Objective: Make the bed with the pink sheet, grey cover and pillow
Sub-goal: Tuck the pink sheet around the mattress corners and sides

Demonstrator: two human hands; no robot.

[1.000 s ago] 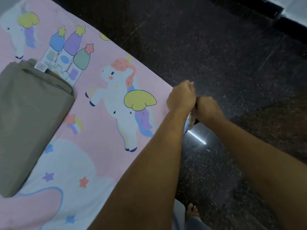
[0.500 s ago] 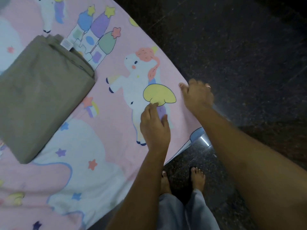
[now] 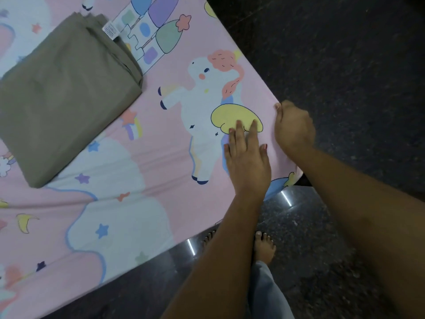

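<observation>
Now L hand (image 3: 247, 164) flat, fingers straight on pink sheet (image 3: 170, 157); R hand (image 3: 294, 127) curled round its edge.

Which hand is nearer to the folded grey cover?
Left. The left hand lies flat on the pink sheet over the unicorn's yellow wing, apart from the folded grey cover; the right hand curls over the sheet's edge, farther out.

Left hand (image 3: 247, 158) moved from corner onto pink sheet (image 3: 165, 162).

The folded grey fabric cover (image 3: 64, 95) is running off the left edge, its white label (image 3: 111, 31) bearing print too small to read. The right hand (image 3: 294, 128) is curling its fingertips out of sight over the pink unicorn-print sheet (image 3: 161, 162).
</observation>
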